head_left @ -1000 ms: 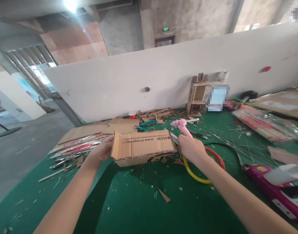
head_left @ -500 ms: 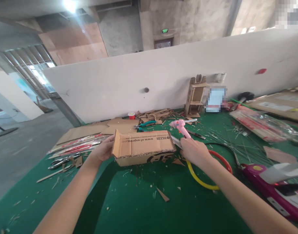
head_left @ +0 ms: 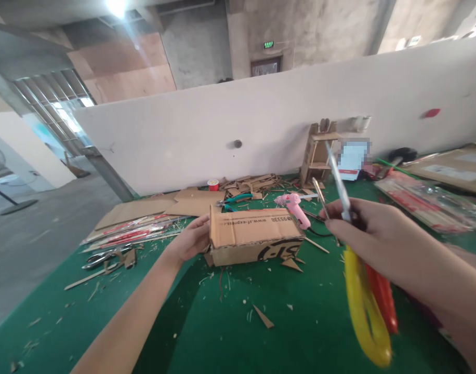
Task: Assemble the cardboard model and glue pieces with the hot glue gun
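A small cardboard box with printed lettering sits on the green table, its near side facing me. My left hand grips its left end, with the fingertips partly hidden behind the cardboard. Off to the right, my right hand is closed around a pair of scissors near the pivot. Their yellow and red handles hang below the hand, while the slightly blurred blades point up and apart. Between the box and my right hand lies a pink glue gun with a stick in its back.
Teal-handled pliers and a red cup lie beyond the box, near cardboard scraps. A small cardboard shelf stands against the white partition. Flat cardboard and wrapped sticks are at left.
My right hand has lifted the scissors off the table beside the box and drawn them right, blades swinging upward. The box and my left hand appear farther right in view.
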Motion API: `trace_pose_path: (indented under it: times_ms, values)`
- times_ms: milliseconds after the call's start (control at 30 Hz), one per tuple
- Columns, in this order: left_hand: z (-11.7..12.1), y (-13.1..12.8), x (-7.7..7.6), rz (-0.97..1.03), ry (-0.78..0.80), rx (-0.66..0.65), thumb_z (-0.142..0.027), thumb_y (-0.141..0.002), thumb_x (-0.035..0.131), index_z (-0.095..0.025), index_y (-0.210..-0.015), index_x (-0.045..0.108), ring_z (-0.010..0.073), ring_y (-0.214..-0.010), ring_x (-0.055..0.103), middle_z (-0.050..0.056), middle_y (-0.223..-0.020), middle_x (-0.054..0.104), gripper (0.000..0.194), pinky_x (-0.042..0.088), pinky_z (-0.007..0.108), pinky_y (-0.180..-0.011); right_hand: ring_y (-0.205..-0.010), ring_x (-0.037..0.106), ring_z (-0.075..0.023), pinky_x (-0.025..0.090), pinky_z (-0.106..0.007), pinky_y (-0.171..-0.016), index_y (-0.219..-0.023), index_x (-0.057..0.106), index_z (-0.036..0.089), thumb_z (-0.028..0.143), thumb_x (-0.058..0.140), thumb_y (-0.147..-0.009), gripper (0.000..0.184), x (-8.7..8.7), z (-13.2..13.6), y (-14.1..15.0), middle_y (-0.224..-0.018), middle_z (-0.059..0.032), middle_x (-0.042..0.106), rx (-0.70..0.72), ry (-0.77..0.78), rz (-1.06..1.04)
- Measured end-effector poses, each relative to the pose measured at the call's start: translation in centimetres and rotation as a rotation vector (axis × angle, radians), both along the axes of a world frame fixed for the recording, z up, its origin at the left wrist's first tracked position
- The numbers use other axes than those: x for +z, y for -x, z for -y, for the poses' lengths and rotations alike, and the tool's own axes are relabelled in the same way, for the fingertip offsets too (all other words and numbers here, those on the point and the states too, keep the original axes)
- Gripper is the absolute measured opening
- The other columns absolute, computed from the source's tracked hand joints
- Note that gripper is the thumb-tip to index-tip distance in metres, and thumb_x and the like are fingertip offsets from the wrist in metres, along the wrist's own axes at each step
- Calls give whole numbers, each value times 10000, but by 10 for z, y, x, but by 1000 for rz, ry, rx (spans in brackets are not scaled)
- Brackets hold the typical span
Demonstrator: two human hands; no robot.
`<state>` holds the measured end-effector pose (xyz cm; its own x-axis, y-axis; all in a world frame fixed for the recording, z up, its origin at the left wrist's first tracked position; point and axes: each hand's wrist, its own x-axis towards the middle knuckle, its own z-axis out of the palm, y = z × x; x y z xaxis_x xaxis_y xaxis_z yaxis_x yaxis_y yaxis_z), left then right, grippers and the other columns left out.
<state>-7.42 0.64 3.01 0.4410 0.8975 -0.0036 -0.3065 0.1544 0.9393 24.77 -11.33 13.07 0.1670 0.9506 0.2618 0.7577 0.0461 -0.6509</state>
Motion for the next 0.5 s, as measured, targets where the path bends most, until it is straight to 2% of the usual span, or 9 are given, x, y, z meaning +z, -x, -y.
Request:
trace_pose_path:
  times_ms: [100, 167, 200, 267, 367, 433, 500]
  values:
    - [-2, -19, 0, -15, -19, -31, -173, -745, 727, -144, -1048, 681, 230, -973, 672, 101, -1035, 723, 308, 502, 260, -813, -538, 475, -155, 369, -267, -468, -730, 558, 223, 383, 479, -777, 184, 13, 21, 21, -607, -10, 516, 239, -6, -226]
    - [-5, -18, 0, -50, -34, 4, -142, -716, 737, -129, -1049, 677, 246, -1083, 623, 117, -1094, 700, 339, 467, 277, -893, -576, 479, -144, 389, -257, -505, -739, 545, 211, 358, 474, -802, 175, 11, 27, 38, -647, -9, 508, 354, 58, -333]
    - [-5, -13, 2, -85, -43, 48, -111, -692, 738, -119, -1052, 671, 254, -1131, 592, 127, -1123, 685, 366, 448, 291, -927, -586, 471, -136, 384, -248, -513, -752, 538, 207, 349, 469, -817, 171, 8, 29, 48, -657, -2, 494, 373, 99, -383]
    - [1, 1, 9, -218, -53, 250, -64, -652, 724, -113, -1027, 669, 258, -1161, 563, 128, -1128, 673, 383, 437, 308, -948, -606, 448, -127, 375, -239, -528, -789, 522, 198, 331, 465, -835, 152, -4, 29, 67, -677, 11, 461, 384, 175, -476]
    - [32, 21, 31, -380, -200, 518, -87, -717, 642, -167, -1105, 634, 245, -1170, 542, 101, -1187, 631, 396, 444, 338, -960, -634, 428, -119, 376, -236, -565, -795, 478, 195, 281, 442, -857, 111, -22, 28, 96, -695, 24, 433, 397, 267, -615]
    - [67, 24, 46, -464, -342, 585, -40, -696, 626, -202, -1139, 622, 222, -1181, 534, 66, -1181, 628, 472, 399, 306, -1020, -654, 434, -117, 382, -233, -589, -788, 450, 196, 246, 440, -856, 86, -30, 28, 115, -702, 28, 434, 431, 301, -706]
    - [105, 20, 52, -492, -440, 619, -46, -688, 651, -250, -1155, 617, 220, -1246, 485, 32, -1235, 603, 510, 352, 270, -1066, -655, 434, -115, 384, -232, -596, -798, 440, 198, 233, 419, -868, 81, -33, 31, 131, -704, 29, 435, 483, 320, -787]
